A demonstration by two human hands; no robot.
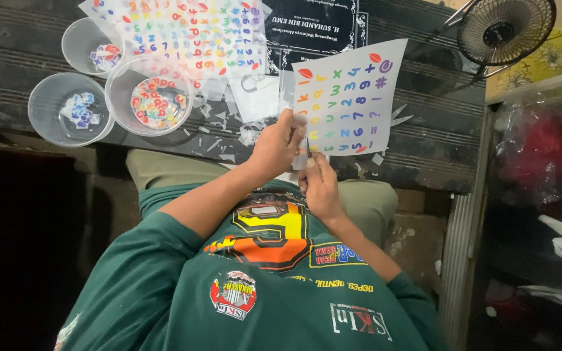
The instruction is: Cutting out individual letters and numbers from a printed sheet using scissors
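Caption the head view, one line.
Both hands, left hand and right hand, hold a translucent sheet of coloured stickers over a dark wooden table.

A dark, worn wooden table (pixel 424 156) fills the top; a small black fan (pixel 506 29) stands at its right corner

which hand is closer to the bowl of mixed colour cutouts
Left. The left hand grips the sticker sheet's left edge, just right of that bowl. The right hand, holding a thin blade, sits lower and farther right.
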